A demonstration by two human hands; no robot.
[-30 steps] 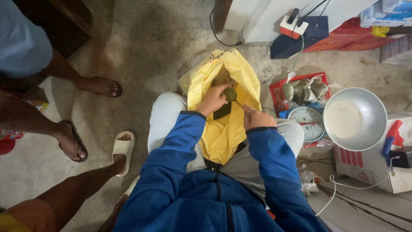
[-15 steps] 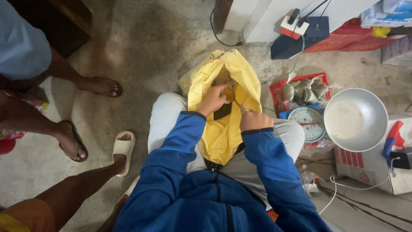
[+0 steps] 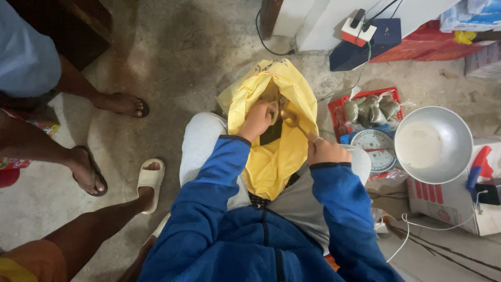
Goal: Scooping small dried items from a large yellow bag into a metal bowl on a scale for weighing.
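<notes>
Your left hand (image 3: 257, 121) pinches the yellow bag (image 3: 274, 156) at its mouth, holding it open on your lap; just right, your right hand (image 3: 326, 151) is clenched on a thin string (image 3: 292, 121).

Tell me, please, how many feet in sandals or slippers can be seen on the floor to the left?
3: a dark sandal at upper left, another dark sandal below it, and a white slipper beside the person's knee. More may be hidden outside the frame.
</notes>
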